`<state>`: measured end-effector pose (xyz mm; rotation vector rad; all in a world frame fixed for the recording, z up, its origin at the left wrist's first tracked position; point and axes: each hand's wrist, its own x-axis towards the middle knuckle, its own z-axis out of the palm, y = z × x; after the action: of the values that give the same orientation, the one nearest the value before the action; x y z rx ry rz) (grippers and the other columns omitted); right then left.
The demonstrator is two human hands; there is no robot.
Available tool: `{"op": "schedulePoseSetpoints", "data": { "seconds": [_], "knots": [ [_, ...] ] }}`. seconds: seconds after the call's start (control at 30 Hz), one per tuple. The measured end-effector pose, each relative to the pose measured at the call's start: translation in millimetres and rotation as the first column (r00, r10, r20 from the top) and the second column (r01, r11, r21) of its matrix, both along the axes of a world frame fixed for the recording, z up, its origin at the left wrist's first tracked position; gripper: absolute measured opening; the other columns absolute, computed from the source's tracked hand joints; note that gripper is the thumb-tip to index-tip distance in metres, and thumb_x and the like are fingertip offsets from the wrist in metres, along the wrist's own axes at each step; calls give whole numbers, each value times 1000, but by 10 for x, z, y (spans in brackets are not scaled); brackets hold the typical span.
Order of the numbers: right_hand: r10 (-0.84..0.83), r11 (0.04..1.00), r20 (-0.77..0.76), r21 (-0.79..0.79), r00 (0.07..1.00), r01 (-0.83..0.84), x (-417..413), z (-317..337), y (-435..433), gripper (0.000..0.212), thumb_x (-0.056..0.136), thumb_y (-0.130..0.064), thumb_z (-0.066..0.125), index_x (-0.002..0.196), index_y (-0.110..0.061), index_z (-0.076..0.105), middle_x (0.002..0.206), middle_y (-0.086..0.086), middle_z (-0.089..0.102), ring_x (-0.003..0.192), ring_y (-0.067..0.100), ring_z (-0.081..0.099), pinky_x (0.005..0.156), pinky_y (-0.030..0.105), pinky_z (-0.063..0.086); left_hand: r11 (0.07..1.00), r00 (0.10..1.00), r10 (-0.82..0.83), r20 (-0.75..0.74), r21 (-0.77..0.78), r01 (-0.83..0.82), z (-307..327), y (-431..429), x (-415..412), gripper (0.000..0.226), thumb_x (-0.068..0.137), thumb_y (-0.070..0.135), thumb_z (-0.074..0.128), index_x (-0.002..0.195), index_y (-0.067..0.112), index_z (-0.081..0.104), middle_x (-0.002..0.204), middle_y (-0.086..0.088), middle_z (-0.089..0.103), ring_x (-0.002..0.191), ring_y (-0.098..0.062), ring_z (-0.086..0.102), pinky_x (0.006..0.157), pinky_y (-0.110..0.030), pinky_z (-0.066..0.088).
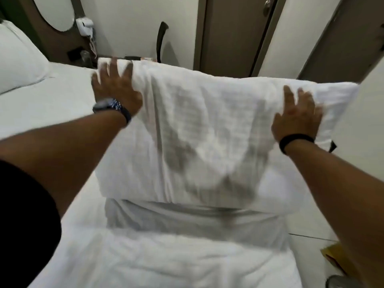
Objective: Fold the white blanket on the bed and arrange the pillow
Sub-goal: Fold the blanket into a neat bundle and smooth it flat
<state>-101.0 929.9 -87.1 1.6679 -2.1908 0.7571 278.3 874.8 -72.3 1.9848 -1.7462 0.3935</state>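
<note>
A white pillow [207, 129] stands raised in front of me, blurred by motion. My left hand [116, 88], with a dark watch on the wrist, presses on its top left corner with fingers spread. My right hand [297, 117], with a black band on the wrist, grips its right side. Under the pillow's lower edge lies the white blanket [176, 254], rumpled, over the foot of the bed [41, 100]. Whether the pillow rests on the blanket or hangs above it cannot be told.
A second white pillow [18, 59] lies at the bed's head, far left, against a dark headboard. A white wall device [84, 26] and a black chair back [161, 40] are behind. Brown doors [234, 34] stand at the back. A brown object [332, 258] lies on the floor, right.
</note>
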Motion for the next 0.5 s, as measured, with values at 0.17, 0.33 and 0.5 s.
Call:
{"op": "schedulePoseSetpoints", "data": {
  "seconds": [0.17,0.33,0.5],
  "knots": [
    [193,933,-16,311,981,-178,51,-1275,-76,71,89,-48,48,149,-32,15,159,12,11,146,28,6,115,54,11,916,973,-212,86,364,168,-1405,22,-356,69,93,49,43,153,28,17,163,-8,8,147,-29,13,118,-49,14],
    [129,803,87,575,988,-155,-159,-2188,-279,92,67,-91,17,145,-48,-6,159,-2,-15,146,22,-14,111,63,2,743,988,-150,23,663,97,-2414,15,-368,90,79,84,21,151,37,-6,163,1,-3,149,-25,6,117,-52,13],
    [170,757,-8,641,985,-125,-240,-2935,-97,110,55,-100,11,144,-43,-19,154,-2,-31,141,24,-28,107,68,-8,713,981,-160,107,700,40,-2962,211,-193,111,63,95,30,150,39,-11,163,4,-2,148,-23,10,115,-56,16]
  ]
}}
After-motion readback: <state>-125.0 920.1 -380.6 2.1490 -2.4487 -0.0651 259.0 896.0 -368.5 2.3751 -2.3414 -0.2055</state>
